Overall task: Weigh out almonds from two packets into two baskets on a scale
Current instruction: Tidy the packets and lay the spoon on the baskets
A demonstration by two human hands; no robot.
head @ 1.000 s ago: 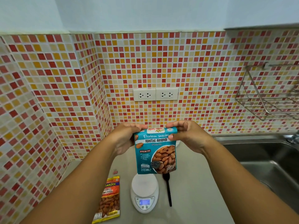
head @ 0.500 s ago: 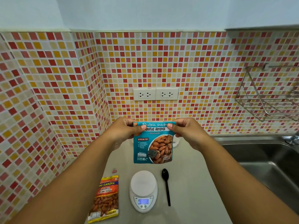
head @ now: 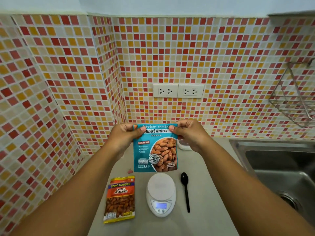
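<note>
A: From the head camera, what's the step?

B: Opening the teal packet (head: 155, 148), I'd judge. The left hand (head: 123, 136) and right hand (head: 188, 133) each pinch a top corner, thumbs on the front. Best to pull evenly along the seal (keeping the pouch upright) so nothing spills.

A: Where does it hang?

B: Straight below both grips, in the air above the scale (head: 161, 195), whose plate is bare. The orange packet (head: 120, 200) lies flat just left of the scale, the black spoon (head: 185, 191) right.
</note>
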